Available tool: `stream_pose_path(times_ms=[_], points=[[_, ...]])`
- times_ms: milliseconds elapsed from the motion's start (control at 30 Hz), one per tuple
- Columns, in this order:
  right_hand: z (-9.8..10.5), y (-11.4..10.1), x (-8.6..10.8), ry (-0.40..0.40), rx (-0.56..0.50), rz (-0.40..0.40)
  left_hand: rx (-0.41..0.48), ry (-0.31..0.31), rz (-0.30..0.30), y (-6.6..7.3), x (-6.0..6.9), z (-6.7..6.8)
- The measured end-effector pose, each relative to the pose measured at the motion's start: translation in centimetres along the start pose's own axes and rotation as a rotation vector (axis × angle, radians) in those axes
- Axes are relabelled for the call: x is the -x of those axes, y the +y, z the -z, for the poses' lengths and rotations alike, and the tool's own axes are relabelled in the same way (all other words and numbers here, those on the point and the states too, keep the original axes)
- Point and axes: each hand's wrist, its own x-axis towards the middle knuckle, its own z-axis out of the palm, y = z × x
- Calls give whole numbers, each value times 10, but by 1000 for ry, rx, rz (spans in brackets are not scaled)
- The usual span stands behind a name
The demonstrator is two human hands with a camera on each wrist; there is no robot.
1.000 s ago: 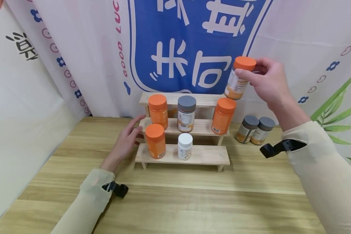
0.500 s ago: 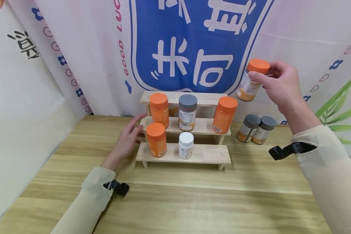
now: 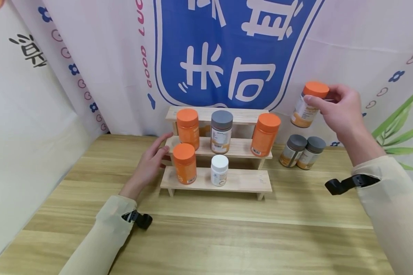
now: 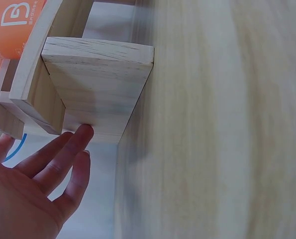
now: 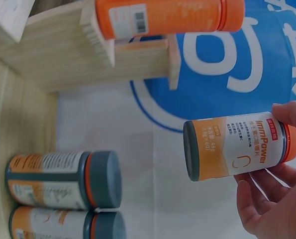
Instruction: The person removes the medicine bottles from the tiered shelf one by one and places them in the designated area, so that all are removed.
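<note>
My right hand (image 3: pixel 344 109) holds a supplement bottle (image 3: pixel 304 110) with an orange lid, pinching it near the top, in the air right of the stepped wooden shelf (image 3: pixel 244 181). In the right wrist view its white and orange label and dark base show. My left hand (image 3: pixel 149 162) rests at the shelf's left end, its fingertips at the end of the wooden steps in the left wrist view. On the middle step stand an orange bottle (image 3: pixel 188 131), a grey-lidded bottle (image 3: pixel 221 133) and another orange bottle (image 3: pixel 265 135). The lowest step bears an orange bottle (image 3: pixel 184 166) and a small white bottle (image 3: pixel 219 172).
Two grey-lidded bottles (image 3: pixel 301 152) stand side by side on the wooden table (image 3: pixel 210 236), right of the shelf and below my right hand. A white curtain with a blue printed panel (image 3: pixel 206 34) hangs behind. Green leaves (image 3: pixel 399 141) show at the far right.
My right hand has carried the orange-lidded bottle to the right, away from the shelf's top step, and lowered it slightly. My left hand stays at the shelf's left end.
</note>
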Motion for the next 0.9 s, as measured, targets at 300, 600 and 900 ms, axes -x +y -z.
stream_pose_path(times_ms=[300,600,900], points=[[10,27,0,24,76,-58,-1,4,-5,2,1,-1],[19,50,3,55,77,-72,-8,-3,-9,2,0,-1],[31,63,4,99,69,-91,-3,2,-8,4,1,-1]])
